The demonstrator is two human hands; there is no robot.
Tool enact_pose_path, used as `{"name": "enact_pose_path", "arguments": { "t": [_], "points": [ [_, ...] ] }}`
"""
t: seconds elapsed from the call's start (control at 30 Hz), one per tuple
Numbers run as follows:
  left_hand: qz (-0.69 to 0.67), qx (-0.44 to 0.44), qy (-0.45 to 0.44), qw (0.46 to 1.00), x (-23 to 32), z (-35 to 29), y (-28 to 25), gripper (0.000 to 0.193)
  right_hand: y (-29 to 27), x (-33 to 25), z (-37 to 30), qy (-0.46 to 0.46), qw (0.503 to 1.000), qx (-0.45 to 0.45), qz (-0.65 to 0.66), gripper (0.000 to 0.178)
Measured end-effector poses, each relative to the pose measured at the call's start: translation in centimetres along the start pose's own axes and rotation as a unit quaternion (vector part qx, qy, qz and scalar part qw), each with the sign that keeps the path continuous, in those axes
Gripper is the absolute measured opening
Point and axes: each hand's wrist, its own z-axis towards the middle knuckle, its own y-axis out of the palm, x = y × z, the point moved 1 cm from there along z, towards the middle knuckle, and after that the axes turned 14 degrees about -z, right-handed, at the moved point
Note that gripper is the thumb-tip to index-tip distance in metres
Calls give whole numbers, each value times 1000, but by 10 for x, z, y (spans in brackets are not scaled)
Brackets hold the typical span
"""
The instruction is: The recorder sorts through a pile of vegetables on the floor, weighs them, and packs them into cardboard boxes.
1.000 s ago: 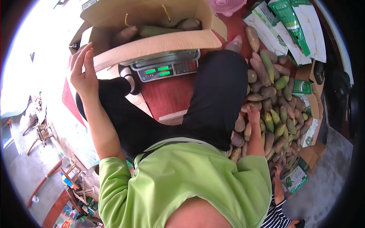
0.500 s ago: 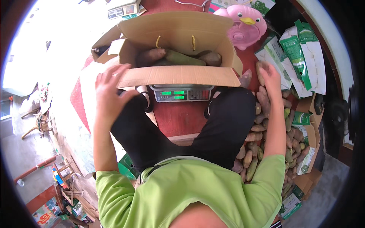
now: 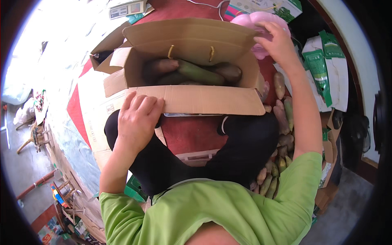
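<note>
Bare left hand (image 3: 139,120) on, bare right hand (image 3: 279,45) at, an open, oblong brown cardboard box (image 3: 190,54)

The left forearm rises from below, back of the hand upward, with bent fingers resting on the left part of the flat tan near flap (image 3: 212,99); whether they pinch it cannot be told. The right arm reaches farther forward, its hand bent inward at the far right corner of the box. Its thumb and fingers stand apart, half curled by the end of the upright brown far flap (image 3: 188,31); contact is unclear.

The box stands just beyond the knees, mouth upward, long axis running left to right. Inside, a long, smooth green vegetable (image 3: 200,73) slants from upper left to lower right, among purplish-brown vegetables (image 3: 229,72).
</note>
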Motion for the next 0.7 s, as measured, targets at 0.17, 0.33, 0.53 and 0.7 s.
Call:
{"name": "enact_pose_path", "arguments": {
  "t": [0.17, 0.33, 0.53, 0.7],
  "points": [
    [0, 30, 39, 999, -7, 17, -5, 8, 4, -4, 23, -3, 993, -116, -6, 19],
    [5, 0, 44, 999, -16, 34, -10, 5, 2, -9, 38, -63, 986, -129, -81, 19],
    [-2, 33, 45, 998, -54, 24, -23, 11, -9, -60, 55, -53, 985, -127, -107, 15],
    [-57, 94, -8, 994, -100, -2, -45, 7, -10, -110, 102, -173, 973, -63, -140, 15]
  ]
}}
